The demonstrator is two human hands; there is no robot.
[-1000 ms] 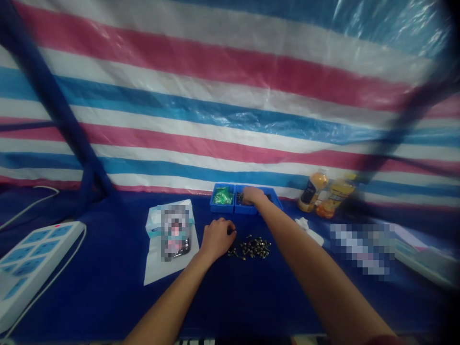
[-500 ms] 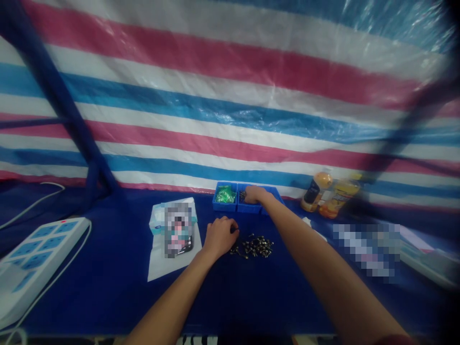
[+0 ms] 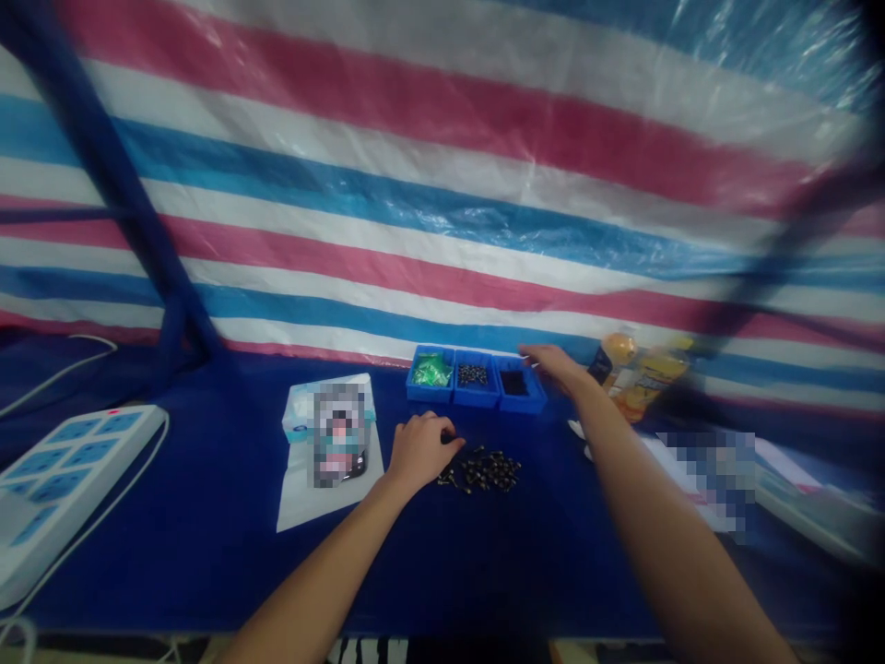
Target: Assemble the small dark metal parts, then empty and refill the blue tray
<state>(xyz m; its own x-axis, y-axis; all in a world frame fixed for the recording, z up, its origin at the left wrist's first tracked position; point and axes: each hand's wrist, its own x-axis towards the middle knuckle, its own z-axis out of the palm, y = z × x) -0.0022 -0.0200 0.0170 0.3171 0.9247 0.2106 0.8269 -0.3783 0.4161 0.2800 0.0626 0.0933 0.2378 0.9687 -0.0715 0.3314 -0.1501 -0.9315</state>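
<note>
My left hand (image 3: 418, 446) rests curled on the blue cloth, its fingertips beside a small pile of dark metal parts (image 3: 484, 471); whether it holds one I cannot make out. My right hand (image 3: 553, 364) hovers with fingers stretched out just right of three small blue bins: one with green pieces (image 3: 430, 373), one with dark metal parts (image 3: 474, 376), one with black content (image 3: 515, 384). The right hand appears to hold nothing.
Two orange drink bottles (image 3: 632, 373) stand right of the bins. A white tissue pack and a phone (image 3: 332, 433) lie left of my left hand. A white power strip (image 3: 55, 470) sits at far left. A striped tarp (image 3: 442, 184) forms the back wall.
My right hand has left the middle bin and moved right, past the third bin, with fingers now spread. My left hand has stayed by the pile.
</note>
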